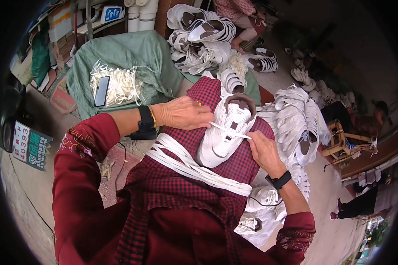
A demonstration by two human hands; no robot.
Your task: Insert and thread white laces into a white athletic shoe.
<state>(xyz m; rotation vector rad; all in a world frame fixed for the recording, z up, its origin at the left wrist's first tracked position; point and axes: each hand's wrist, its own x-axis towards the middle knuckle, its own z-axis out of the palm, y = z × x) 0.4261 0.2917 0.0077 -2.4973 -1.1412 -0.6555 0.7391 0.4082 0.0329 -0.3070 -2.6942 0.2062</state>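
A white sneaker (213,149) with a dark lining lies on my lap, on a red-and-black checked apron (163,194). One white shoelace (229,131) runs across its tongue. My left hand (183,114) pinches the lace on the left side of the shoe, fingers closed. On the other side my right hand (265,151) is closed on the same lace, thumb and fingertips together. A bundle of white laces (199,172) stretches across my thighs, below the shoe's toe. How far the lace passes through the eyelets is too small to make out.
Left ahead, a green cloth-covered heap (119,48) bears a pile of laces (124,84) and a phone (101,91). White shoes (203,33) are stacked beyond; more shoes (296,115) stand at my right. Farther right is a bamboo stool (340,137). Other people sit nearby.
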